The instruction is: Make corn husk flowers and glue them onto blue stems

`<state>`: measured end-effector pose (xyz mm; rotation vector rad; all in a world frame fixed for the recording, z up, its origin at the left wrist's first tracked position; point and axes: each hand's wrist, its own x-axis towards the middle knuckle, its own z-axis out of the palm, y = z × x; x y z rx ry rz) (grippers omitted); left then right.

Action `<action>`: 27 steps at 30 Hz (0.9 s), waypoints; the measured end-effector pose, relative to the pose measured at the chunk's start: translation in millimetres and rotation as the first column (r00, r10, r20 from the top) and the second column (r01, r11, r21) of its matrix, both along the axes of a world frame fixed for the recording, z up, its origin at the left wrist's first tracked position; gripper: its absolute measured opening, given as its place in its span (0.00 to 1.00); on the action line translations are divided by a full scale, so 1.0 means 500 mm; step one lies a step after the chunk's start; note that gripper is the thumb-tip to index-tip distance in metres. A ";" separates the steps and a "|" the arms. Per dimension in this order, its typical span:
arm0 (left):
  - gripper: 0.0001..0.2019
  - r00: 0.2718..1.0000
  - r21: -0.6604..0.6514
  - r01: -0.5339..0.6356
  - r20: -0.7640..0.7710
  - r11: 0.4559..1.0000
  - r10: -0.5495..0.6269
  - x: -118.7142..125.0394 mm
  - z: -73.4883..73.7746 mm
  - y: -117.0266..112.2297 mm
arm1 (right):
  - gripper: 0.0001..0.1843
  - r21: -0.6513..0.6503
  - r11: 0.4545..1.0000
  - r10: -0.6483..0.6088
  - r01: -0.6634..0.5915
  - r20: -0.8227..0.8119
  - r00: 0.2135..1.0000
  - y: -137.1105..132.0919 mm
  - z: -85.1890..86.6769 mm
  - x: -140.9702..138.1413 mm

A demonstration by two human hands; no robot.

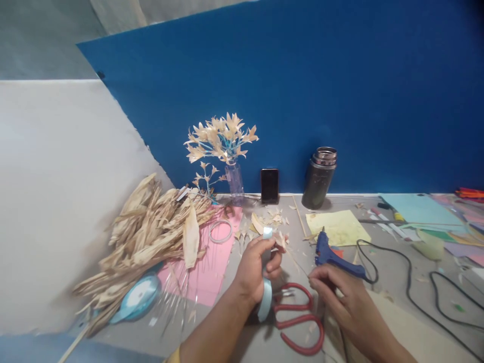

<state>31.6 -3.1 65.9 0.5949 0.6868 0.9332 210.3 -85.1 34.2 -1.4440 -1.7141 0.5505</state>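
My left hand point(251, 275) is closed around a strip of light blue ribbon point(265, 300), whose end hangs below the palm. At its fingertips sits a small pale corn husk flower point(282, 240). A thin wire stem point(298, 263) runs from the flower down to the right, and my right hand point(342, 295) pinches its lower end. Just under the hands lie red-handled scissors point(302, 322), their blades partly hidden. Beyond my right hand, a blue hot glue gun point(335, 258) rests on the table.
Dried corn husks point(151, 227) are piled at left beside a light blue ribbon roll point(139, 297). Pink paper point(217, 275) holds wires and a wire ring point(220, 232). Husk flowers point(223, 136) stand in a vase point(235, 181), near a phone point(269, 186) and flask point(319, 179). A black cord point(410, 272) crosses the right.
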 end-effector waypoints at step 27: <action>0.12 0.794 0.476 -0.148 -0.466 0.867 0.391 -0.022 -0.013 -0.001 | 0.12 0.118 0.993 -0.028 0.003 0.208 0.978 -0.015 0.007 0.005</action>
